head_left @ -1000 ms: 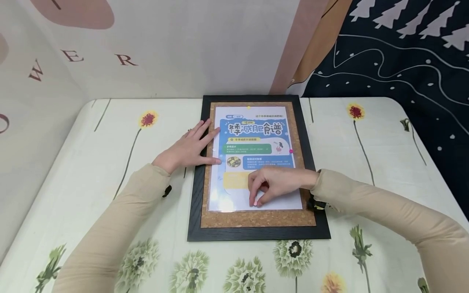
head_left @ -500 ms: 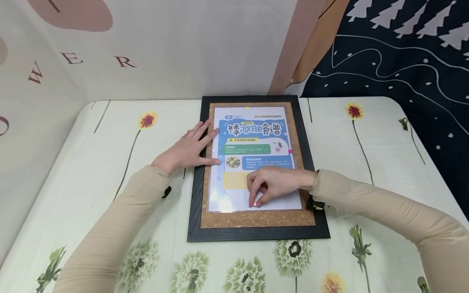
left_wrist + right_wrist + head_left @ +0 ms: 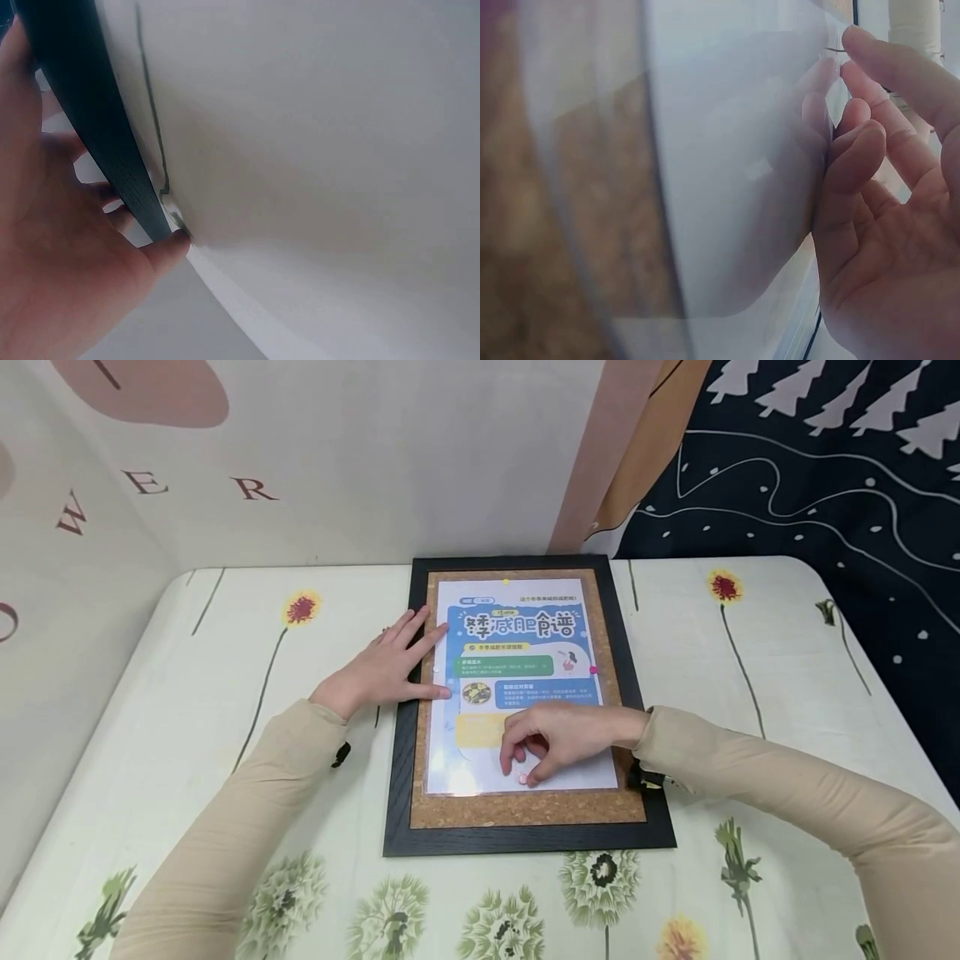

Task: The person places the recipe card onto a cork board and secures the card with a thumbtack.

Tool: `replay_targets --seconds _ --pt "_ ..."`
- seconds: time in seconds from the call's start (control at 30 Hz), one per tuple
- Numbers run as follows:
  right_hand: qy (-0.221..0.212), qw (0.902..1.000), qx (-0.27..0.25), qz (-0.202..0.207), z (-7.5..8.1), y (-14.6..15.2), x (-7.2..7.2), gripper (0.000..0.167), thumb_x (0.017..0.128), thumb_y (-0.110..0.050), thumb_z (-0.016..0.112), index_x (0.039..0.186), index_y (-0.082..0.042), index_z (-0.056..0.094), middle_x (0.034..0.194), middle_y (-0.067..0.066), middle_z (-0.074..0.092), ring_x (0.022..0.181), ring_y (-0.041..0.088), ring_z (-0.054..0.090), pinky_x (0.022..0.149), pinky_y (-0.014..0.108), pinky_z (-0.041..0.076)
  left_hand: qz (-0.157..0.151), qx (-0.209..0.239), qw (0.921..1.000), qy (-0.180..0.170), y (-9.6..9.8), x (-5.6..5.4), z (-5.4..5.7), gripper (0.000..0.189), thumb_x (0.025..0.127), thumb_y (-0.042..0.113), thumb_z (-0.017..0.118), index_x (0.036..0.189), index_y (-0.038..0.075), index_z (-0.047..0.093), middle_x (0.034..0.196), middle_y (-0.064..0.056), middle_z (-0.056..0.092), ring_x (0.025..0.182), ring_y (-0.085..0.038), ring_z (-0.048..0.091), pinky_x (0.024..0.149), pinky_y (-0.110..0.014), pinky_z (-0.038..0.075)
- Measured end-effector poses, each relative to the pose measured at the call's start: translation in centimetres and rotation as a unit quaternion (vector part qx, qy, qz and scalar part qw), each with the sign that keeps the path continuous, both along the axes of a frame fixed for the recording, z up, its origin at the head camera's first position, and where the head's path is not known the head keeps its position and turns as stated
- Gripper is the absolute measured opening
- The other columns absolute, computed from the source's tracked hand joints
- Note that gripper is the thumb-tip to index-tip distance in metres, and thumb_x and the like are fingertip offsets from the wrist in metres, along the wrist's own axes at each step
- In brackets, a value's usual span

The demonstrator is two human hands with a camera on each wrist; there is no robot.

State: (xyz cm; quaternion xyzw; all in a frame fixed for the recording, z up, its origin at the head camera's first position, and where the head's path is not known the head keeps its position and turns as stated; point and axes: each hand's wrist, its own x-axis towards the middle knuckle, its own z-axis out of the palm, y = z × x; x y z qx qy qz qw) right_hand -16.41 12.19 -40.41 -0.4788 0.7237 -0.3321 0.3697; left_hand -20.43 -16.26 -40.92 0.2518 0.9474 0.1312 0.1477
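Observation:
A printed poster in a clear glossy sheet (image 3: 480, 768) lies on a cork board (image 3: 525, 812). My left hand (image 3: 386, 668) rests spread over the board's black frame (image 3: 405, 793) and the poster's left edge. Low on the poster, my right hand (image 3: 566, 735) is at a small pale pink pushpin (image 3: 522, 778). Its thumb is beside the pin and its index finger stands apart to the left. In the right wrist view, the right hand's bent fingers (image 3: 855, 172) are close to the glossy sheet. The left wrist view has the left thumb (image 3: 169, 251) by the frame's edge.
A yellow pushpin (image 3: 506, 582) is at the poster's top edge and a magenta pushpin (image 3: 593, 670) at its right edge. Under the board is a flower-print tablecloth (image 3: 187, 710). A pale printed backdrop (image 3: 375, 468) rises behind the table, with a dark cloth (image 3: 795, 485) at right.
My right index finger has moved left, away from the pink pushpin that it and the thumb were pinching. The left hand has stayed in place.

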Motion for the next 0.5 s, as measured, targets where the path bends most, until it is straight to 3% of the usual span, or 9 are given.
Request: replay_targets --seconds 0.3,0.5 --pt "-0.051 0.9978 -0.040 0.013 -0.44 0.31 -0.58 0.008 0.085 -0.009 0.075 0.091 -0.014 0.073 0.086 -0.004 0.059 0.065 0.009 0.047 0.058 0.022 0.040 -0.001 -0.006 1.0000 0.001 0.00 -0.03 0.01 0.099 0.083 0.057 0.067 0.156 0.013 0.017 0.160 -0.016 -0.004 0.145 -0.035 -0.005 0.110 -0.061 0.014" --pt "-0.069 0.9970 -0.034 0.012 -0.48 0.30 -0.69 0.009 0.085 -0.006 0.074 0.087 -0.014 0.074 0.084 -0.004 0.060 0.065 0.008 0.047 0.059 0.021 0.039 -0.001 -0.005 1.0000 0.002 0.02 -0.04 0.01 0.099 0.083 0.057 0.067 0.156 0.012 0.017 0.160 -0.017 -0.004 0.145 -0.035 -0.005 0.110 -0.061 0.015"
